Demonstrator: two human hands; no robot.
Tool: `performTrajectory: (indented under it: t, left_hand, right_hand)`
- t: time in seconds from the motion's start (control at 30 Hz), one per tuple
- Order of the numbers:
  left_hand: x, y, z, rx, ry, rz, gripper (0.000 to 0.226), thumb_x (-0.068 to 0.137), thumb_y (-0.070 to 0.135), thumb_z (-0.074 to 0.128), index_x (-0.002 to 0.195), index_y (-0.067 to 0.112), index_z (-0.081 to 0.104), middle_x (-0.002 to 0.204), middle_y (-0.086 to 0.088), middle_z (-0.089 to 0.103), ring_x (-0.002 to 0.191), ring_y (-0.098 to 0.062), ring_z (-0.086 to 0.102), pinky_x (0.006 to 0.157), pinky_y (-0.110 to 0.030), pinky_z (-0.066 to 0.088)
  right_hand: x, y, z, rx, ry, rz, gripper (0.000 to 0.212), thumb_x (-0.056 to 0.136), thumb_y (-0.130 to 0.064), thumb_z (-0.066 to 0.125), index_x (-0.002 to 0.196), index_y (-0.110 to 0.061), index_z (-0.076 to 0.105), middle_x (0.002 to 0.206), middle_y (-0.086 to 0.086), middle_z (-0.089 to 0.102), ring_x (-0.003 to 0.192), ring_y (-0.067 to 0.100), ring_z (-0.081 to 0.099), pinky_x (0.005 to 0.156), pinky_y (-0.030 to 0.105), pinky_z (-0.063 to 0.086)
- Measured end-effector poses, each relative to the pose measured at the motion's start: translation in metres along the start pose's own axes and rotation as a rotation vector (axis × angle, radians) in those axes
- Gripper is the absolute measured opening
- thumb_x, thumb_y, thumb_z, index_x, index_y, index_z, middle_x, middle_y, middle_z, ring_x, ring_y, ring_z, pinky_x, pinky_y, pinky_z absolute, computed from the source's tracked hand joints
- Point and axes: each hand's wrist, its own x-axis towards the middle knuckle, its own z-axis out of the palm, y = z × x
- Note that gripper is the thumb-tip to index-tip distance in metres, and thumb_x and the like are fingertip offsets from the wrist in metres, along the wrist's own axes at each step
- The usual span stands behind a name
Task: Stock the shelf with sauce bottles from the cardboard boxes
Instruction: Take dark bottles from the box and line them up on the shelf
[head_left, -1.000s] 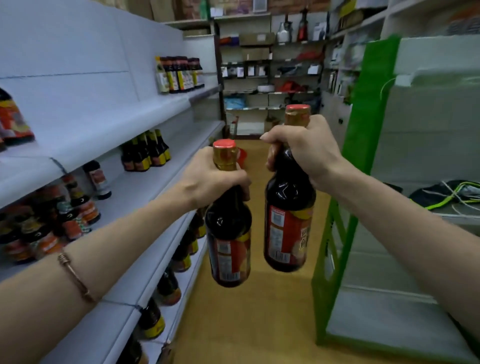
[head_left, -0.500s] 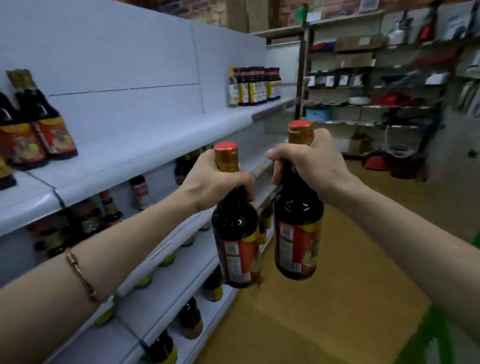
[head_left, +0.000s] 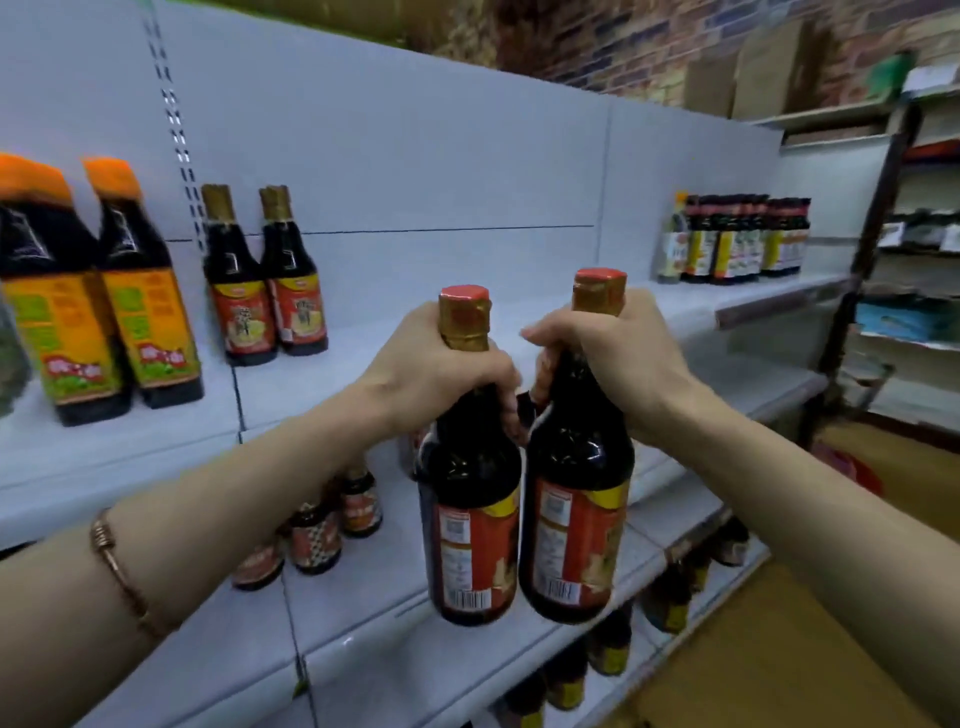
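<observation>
White metal shelving (head_left: 395, 171) with a slotted upright ran along the left, its panels pale and bare. A red brick wall (head_left: 623, 41) rose behind it. Far right stood dark-framed racks (head_left: 878, 218), and tan flooring (head_left: 810, 649) lay below.

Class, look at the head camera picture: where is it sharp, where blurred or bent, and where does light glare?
Head view: the two held bottles are fairly sharp, with small glints on their dark glass; the orange-capped bottles at the left edge look smeared; the upper shelf edge bows from wide-angle distortion; lighting is even, shadows soft.
</observation>
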Motion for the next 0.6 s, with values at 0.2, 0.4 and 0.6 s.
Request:
performTrajectory:
  t: [0.2, 0.4, 0.6]
  left_hand:
    - [0.054, -0.007, -0.065, 0.116, 0.119, 0.043, 0.012, 0.057, 0.009, 0.067, 0.051, -0.001, 0.063, 0.057, -0.017, 0.066, 0.060, -0.034, 0.067, 0.070, -0.044, 0.058]
    - [0.095, 0.015, -0.119, 0.190, 0.231, 0.027, 0.015, 0.069, 0.000, 0.062, 0.054, -0.001, 0.060, 0.054, -0.017, 0.062, 0.052, -0.032, 0.064, 0.058, -0.036, 0.057]
    - [0.119, 0.009, -0.164, 0.226, 0.420, -0.032, 0.017, 0.069, 0.000, 0.060, 0.053, 0.001, 0.062, 0.055, -0.017, 0.062, 0.053, -0.034, 0.064, 0.064, -0.043, 0.057]
  right_hand:
    - [0.095, -0.001, 0.034, 0.128, -0.105, -0.102, 0.039, 0.079, -0.002, 0.064, 0.041, -0.008, 0.056, 0.046, 0.013, 0.056, 0.046, 0.027, 0.054, 0.056, 0.036, 0.048]
    - [0.184, -0.021, 0.070, 0.317, -0.291, -0.094, 0.028, 0.080, -0.001, 0.061, 0.054, -0.001, 0.050, 0.047, 0.014, 0.050, 0.044, 0.026, 0.050, 0.051, 0.032, 0.048]
    - [0.244, -0.026, 0.105, 0.404, -0.456, -0.096, 0.030, 0.082, -0.001, 0.060, 0.054, -0.002, 0.048, 0.046, 0.012, 0.048, 0.042, 0.025, 0.048, 0.050, 0.031, 0.047]
